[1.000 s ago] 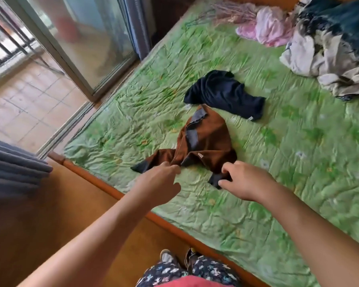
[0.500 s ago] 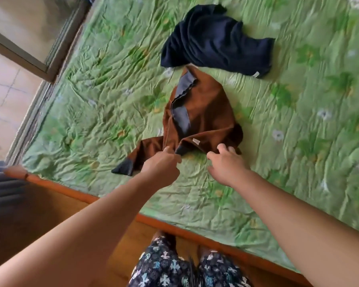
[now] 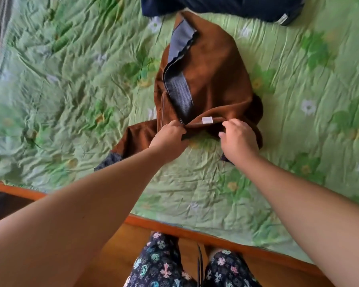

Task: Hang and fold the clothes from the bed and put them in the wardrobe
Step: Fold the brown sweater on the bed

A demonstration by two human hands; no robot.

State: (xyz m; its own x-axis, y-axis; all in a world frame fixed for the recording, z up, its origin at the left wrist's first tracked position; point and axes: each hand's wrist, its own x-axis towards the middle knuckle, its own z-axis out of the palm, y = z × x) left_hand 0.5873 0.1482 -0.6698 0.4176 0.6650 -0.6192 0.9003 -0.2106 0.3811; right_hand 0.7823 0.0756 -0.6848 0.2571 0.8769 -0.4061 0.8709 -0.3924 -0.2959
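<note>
A brown jacket (image 3: 214, 75) with a grey ribbed collar and cuffs lies crumpled on the green floral bedsheet (image 3: 71, 90). My left hand (image 3: 169, 137) pinches its near edge by the collar. My right hand (image 3: 238, 139) grips the same edge just right of a small white label, fingers curled into the fabric. One sleeve trails out to the left toward the bed's edge. A dark navy garment (image 3: 226, 5) lies just beyond the jacket at the top of the view, partly cut off.
The orange wooden bed frame (image 3: 195, 233) runs along the near side of the mattress. My legs in patterned trousers (image 3: 160, 264) stand on the wooden floor right against it. A window frame edge shows at the far left.
The view has tilted down and closer to the bed. Both hands have moved forward onto the jacket's near edge and closed on it; a second ago they hovered just short of it.
</note>
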